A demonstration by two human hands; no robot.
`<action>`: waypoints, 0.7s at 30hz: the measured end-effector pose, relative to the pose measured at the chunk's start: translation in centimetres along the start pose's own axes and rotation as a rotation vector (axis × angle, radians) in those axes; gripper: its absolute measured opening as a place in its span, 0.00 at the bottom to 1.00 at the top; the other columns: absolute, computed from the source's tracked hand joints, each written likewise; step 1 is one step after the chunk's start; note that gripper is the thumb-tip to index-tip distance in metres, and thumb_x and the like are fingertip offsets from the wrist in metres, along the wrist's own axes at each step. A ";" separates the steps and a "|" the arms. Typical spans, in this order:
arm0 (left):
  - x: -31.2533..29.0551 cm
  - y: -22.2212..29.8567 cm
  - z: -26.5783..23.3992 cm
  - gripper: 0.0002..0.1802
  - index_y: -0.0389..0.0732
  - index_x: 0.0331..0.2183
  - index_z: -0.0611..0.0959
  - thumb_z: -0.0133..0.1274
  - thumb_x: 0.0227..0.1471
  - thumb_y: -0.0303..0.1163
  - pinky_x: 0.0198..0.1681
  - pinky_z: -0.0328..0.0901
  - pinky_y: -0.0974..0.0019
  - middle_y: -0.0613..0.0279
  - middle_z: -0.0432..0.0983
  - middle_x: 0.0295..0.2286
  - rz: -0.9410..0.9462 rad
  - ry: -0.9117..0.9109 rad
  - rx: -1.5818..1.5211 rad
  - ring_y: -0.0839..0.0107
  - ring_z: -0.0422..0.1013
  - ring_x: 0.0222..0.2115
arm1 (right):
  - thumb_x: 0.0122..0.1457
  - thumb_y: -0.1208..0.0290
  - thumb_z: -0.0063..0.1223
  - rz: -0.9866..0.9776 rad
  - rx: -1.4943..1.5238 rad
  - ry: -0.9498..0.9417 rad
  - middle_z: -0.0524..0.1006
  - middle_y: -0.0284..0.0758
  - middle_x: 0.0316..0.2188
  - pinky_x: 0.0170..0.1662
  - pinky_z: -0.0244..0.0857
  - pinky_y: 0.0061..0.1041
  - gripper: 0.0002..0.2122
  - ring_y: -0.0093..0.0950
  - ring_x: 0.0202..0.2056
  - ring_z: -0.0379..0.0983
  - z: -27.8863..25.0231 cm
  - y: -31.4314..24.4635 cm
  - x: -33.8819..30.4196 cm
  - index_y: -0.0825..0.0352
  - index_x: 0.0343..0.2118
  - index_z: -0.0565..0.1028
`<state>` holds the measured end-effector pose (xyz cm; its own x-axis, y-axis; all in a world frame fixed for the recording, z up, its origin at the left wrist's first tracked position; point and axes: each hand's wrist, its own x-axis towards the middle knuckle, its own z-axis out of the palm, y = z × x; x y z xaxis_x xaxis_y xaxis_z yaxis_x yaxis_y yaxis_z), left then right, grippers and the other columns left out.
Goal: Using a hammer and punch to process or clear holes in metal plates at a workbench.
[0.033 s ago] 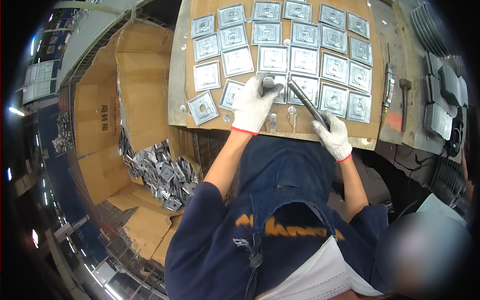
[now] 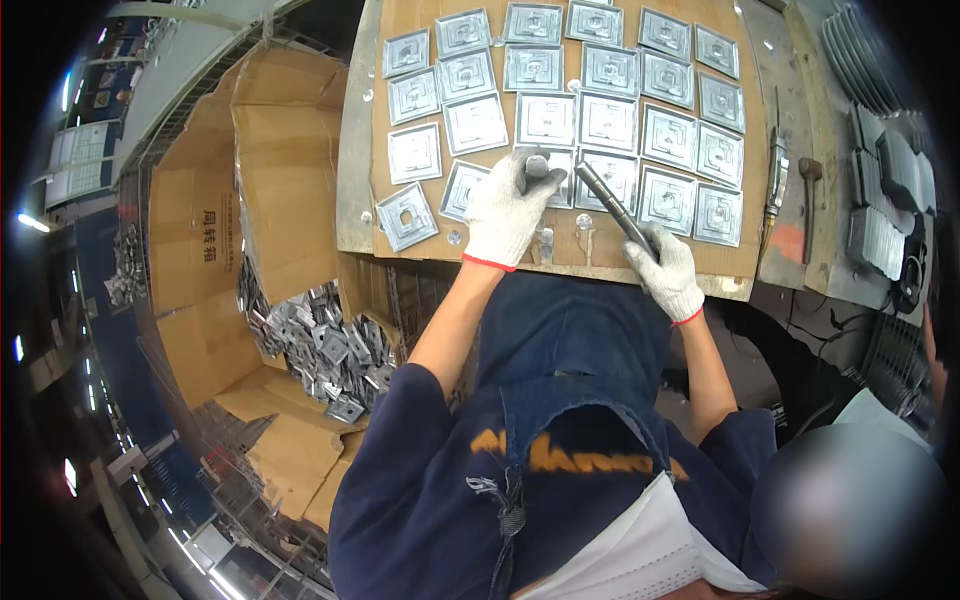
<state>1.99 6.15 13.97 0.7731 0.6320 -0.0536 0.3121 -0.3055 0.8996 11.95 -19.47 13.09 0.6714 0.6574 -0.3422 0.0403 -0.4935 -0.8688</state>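
Metal plates [image 2: 669, 135]: square, pale grey, laid in uneven rows and mostly close-set on a cardboard sheet [image 2: 725, 268] over the tabletop [image 2: 356, 195], as I look down through the head view, the only one feeding me.
Left hand [image 2: 504, 208]: gloved, fingers curled toward the thumb above the near rows; something grey shows at the tips, but from here I can't tell a pinched piece from a soiled glove finger.
Right hand [image 2: 665, 272]: closed around the lower end of a dark rod [image 2: 612, 203], its far tip leaning toward the left hand, apart from it; whether that tip touches a plate below, I can't make out.
Near-left plate [image 2: 412, 232]: turned askew, with brown cardboard visible through its middle; most others look filled at the centre, so I judge them to be at a different stage.
Loose bits: a small silvery piece [image 2: 454, 237] lies beside that plate, with more near the front edge.
Carton [image 2: 285, 150]: left of the tabletop, holding a jumbled heap of metal parts [image 2: 335, 345].
Progress: the layout looks complete, and I'd judge the work on these plates barely begun; whether the heap is finished or waiting, I can't say.
Right side: a hammer-like tool [image 2: 810, 205] lies beyond the cardboard.
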 end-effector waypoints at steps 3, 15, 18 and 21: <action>0.2 -1.1 -0.2 0.23 0.38 0.48 0.84 0.68 0.58 0.43 0.41 0.73 0.63 0.57 0.84 0.36 -0.003 -0.041 -0.042 0.66 0.80 0.35 | 0.65 0.59 0.63 0.059 0.020 -0.015 0.74 0.36 0.20 0.28 0.66 0.30 0.16 0.25 0.19 0.71 -0.2 -1.3 0.4 0.69 0.44 0.81; -0.3 1.3 -1.2 0.19 0.33 0.49 0.83 0.68 0.58 0.29 0.41 0.74 0.68 0.56 0.85 0.34 0.026 -0.089 -0.070 0.73 0.79 0.35 | 0.68 0.61 0.61 -0.393 -0.213 0.041 0.80 0.42 0.26 0.35 0.73 0.36 0.14 0.39 0.29 0.81 -1.8 -16.8 0.0 0.67 0.47 0.76; -0.1 0.2 -1.0 0.19 0.33 0.49 0.83 0.67 0.58 0.29 0.41 0.74 0.67 0.55 0.85 0.35 -0.032 -0.128 -0.045 0.71 0.80 0.35 | 0.70 0.53 0.56 -0.377 -0.660 -0.072 0.80 0.48 0.28 0.34 0.72 0.44 0.19 0.50 0.32 0.80 -0.5 -14.4 2.2 0.67 0.47 0.75; 0.5 1.1 -1.0 0.16 0.33 0.45 0.83 0.65 0.59 0.32 0.39 0.73 0.63 0.54 0.84 0.32 -0.068 -0.144 -0.107 0.67 0.79 0.32 | 0.70 0.52 0.54 -0.396 -0.665 -0.073 0.80 0.48 0.28 0.35 0.72 0.44 0.19 0.50 0.31 0.80 -0.9 -13.3 2.7 0.67 0.47 0.75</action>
<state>2.20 6.84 15.33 0.8254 0.5382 -0.1705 0.3120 -0.1831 0.9323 13.86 -11.63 24.06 0.4648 0.8805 -0.0935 0.7180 -0.4365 -0.5422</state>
